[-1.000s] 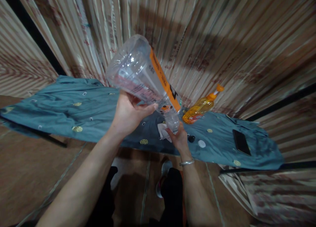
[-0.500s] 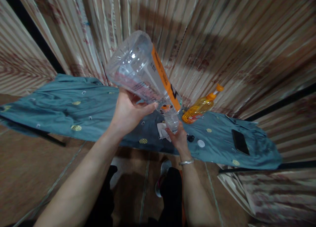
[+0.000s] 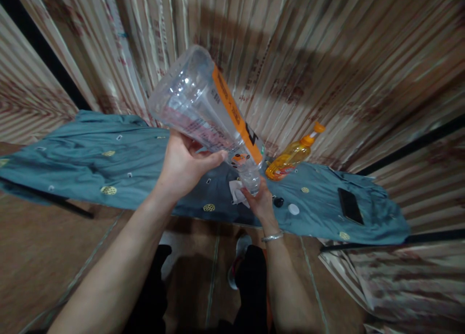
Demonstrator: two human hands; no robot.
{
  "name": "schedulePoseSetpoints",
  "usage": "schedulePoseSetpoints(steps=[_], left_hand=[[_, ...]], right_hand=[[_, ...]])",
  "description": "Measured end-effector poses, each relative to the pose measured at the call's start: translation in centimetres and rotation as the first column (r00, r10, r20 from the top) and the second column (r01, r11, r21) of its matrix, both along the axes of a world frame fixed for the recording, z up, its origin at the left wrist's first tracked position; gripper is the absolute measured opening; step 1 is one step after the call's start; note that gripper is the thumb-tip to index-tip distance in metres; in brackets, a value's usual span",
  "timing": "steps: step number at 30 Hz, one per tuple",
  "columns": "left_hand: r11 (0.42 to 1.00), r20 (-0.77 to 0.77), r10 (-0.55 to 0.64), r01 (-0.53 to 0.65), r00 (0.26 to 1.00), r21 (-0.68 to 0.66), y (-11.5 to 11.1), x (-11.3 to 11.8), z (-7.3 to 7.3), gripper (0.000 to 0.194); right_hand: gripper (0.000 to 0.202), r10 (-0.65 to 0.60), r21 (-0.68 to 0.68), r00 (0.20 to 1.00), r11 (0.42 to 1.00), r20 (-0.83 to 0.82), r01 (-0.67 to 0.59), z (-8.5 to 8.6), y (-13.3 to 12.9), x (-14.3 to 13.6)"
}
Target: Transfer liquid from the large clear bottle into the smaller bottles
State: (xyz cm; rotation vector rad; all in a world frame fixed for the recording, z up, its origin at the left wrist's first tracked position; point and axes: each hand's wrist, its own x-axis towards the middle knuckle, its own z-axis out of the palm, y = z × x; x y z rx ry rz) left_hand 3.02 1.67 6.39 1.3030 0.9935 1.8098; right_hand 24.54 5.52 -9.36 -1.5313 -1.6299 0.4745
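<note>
A large clear plastic bottle (image 3: 203, 111) with an orange-edged label is held tilted above the cloth, its base up to the left and its neck down to the right. My left hand (image 3: 185, 164) is wrapped around its body from below, thumb along the near side. My right hand (image 3: 260, 198) grips the bottle at its neck; the mouth is partly hidden by the fingers. Beside that hand, a crumpled white tissue (image 3: 238, 193) lies on the cloth. To its right are a small black cap (image 3: 278, 201) and a white round disc (image 3: 294, 209).
A blue-green patterned cloth (image 3: 134, 174) covers a long narrow table. On it, a yellow dish soap bottle (image 3: 290, 157) with an orange top stands behind my right hand. A black phone (image 3: 350, 205) lies farther right. A striped curtain (image 3: 308, 57) hangs behind the table.
The view has shifted slightly, and the clear bottle sits a little farther left in the picture. Both hands keep the same hold on it.
</note>
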Motion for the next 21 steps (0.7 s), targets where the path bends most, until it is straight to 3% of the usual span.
schedulePoseSetpoints(steps=[14, 21], left_hand=[[0.999, 0.052, 0.045, -0.044, 0.998, -0.025, -0.14, 0.1, 0.28, 0.053], [0.996, 0.007, 0.044, -0.043, 0.999, -0.075, -0.43, 0.09, 0.69, 0.049]], right_hand=[[0.063, 0.0, -0.01, 1.0, 1.0, 0.013, 0.0, 0.25, -0.04, -0.1], [0.063, -0.005, -0.03, 1.0, 1.0, 0.001, 0.005, 0.29, -0.09, -0.09]])
